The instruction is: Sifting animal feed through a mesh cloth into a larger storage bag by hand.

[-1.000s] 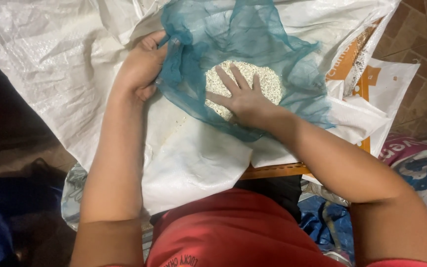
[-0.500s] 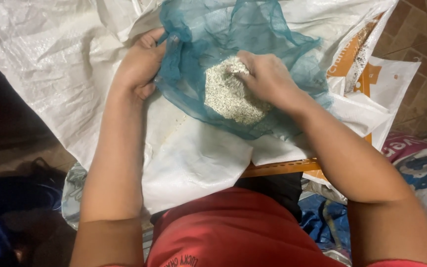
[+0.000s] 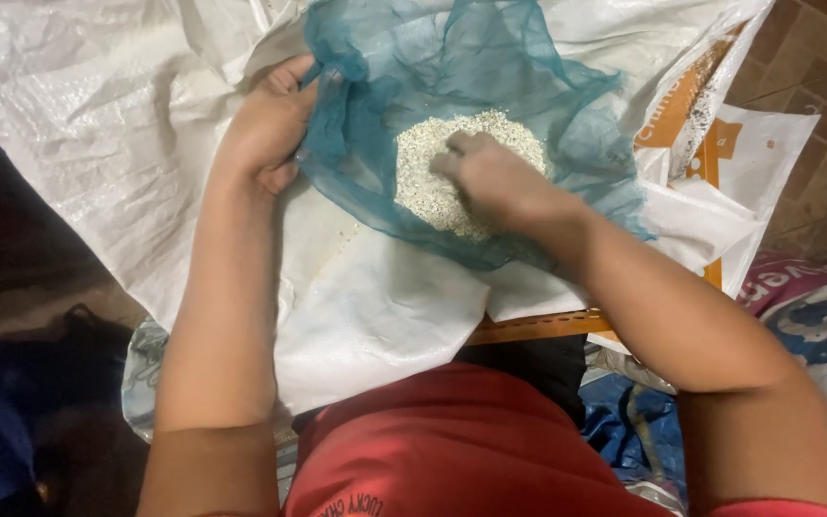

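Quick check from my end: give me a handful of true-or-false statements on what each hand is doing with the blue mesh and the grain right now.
1. The left hand grips the edge of the sheer blue mesh cloth. True.
2. The right hand lies flat with fingers spread wide. False: its fingers are curled into the pile of small pale grains.
3. The grains lie on the blue mesh cloth. True.
4. The mesh cloth rests on bare brick floor. False: it lies on white woven plastic sacks.
5. The person wears a red garment. True.
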